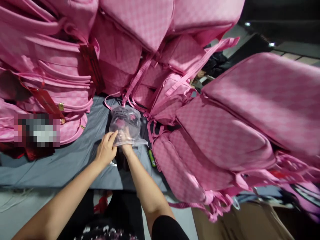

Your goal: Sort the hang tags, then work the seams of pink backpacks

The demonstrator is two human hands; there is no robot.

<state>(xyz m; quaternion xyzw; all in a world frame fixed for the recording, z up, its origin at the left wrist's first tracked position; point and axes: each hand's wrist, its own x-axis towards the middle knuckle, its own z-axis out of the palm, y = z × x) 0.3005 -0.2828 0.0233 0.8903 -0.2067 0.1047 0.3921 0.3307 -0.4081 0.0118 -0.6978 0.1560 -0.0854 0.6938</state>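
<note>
A clear plastic bag (136,128) lies on the grey cloth in front of me, its mouth towards me. My left hand (107,149) grips the left edge of that mouth between fingers and thumb. Through the mouth, my right hand (124,134) reaches inside and shows blurred behind the plastic. Small pink bits (120,122) show in the bag near its fingertips; what they are, and whether the fingers hold them, I cannot make out. Dark material lies under the bag.
Pink checkered backpacks are stacked at the left (67,70), the back (140,20) and the right (220,133). A small green item (151,158) lies on the grey cloth (82,163) beside my right forearm. A cardboard box (245,220) stands at lower right.
</note>
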